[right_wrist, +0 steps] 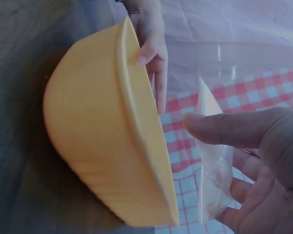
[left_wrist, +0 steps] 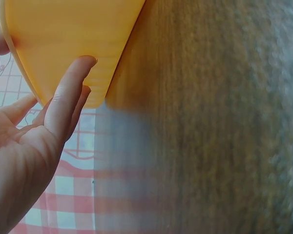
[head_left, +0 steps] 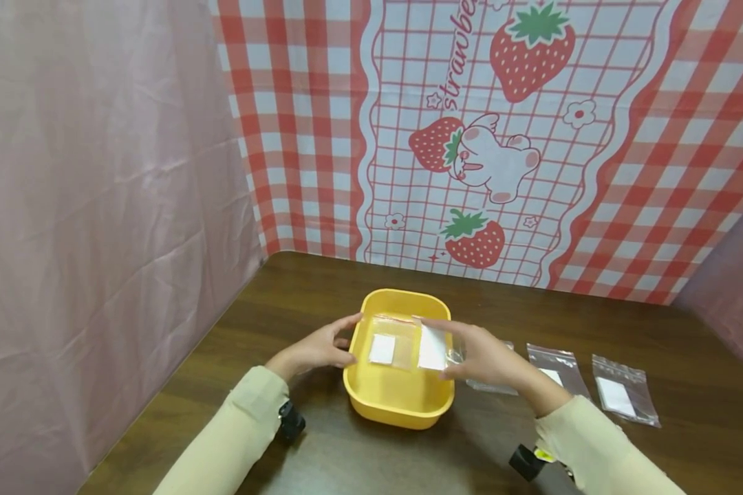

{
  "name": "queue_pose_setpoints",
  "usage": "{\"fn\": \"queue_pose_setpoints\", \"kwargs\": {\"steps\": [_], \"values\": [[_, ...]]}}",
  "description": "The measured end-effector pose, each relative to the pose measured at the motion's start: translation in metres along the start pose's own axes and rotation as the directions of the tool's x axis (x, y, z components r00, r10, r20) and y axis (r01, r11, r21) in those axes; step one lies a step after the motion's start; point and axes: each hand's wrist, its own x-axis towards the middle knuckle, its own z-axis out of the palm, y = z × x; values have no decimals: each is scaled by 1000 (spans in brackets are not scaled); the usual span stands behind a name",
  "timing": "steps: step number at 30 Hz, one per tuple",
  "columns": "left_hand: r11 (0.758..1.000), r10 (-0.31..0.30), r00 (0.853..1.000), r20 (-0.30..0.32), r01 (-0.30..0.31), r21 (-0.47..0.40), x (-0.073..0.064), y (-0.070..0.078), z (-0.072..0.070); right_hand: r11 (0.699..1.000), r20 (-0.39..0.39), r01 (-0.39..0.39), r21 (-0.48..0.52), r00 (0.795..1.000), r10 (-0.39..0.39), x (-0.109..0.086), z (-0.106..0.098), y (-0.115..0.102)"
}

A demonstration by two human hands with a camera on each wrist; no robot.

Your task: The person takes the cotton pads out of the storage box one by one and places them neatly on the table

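Note:
A yellow plastic basin (head_left: 396,409) stands on the brown table. My left hand (head_left: 318,348) touches its left side, thumb by the rim and fingers along the outer wall (left_wrist: 44,29). Between thumb and fingers my right hand (head_left: 486,354) pinches a clear zip bag (right_wrist: 215,180) with a white card in it, held over the basin's right rim. The white card (head_left: 433,347) shows through the plastic in the head view. Inside the basin lies another clear bag with a small white card (head_left: 382,349).
To the right of the basin lie more clear zip bags: one partly behind my right hand, a middle bag (head_left: 557,364) and a far right bag (head_left: 625,390), with white cards. A red-checked strawberry cloth (head_left: 309,137) hangs behind the table, a pink curtain (head_left: 111,206) at left.

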Motion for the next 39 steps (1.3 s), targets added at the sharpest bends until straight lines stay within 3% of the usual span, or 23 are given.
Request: {"fn": "queue_pose_setpoints", "kwargs": {"steps": [8,16,22,34,39], "values": [[1000,-4,1000,-4,4,18,0,0,1,999,-86,-40,26,995,42,-36,1,14],[1000,-11,1000,-2,11,5,0,1,-1,1000,-87,16,-11,996,-17,-65,8,26],[1000,-5,1000,5,5,0,0,2,0,1000,-8,17,20,1000,-17,-85,16,37],[1000,-20,1000,-7,20,22,1,1,0,995,84,67,-76,995,-60,-113,32,58],[1000,-17,1000,-12,17,26,1,1,0,996,137,79,-31,988,-74,-119,35,64]]}}
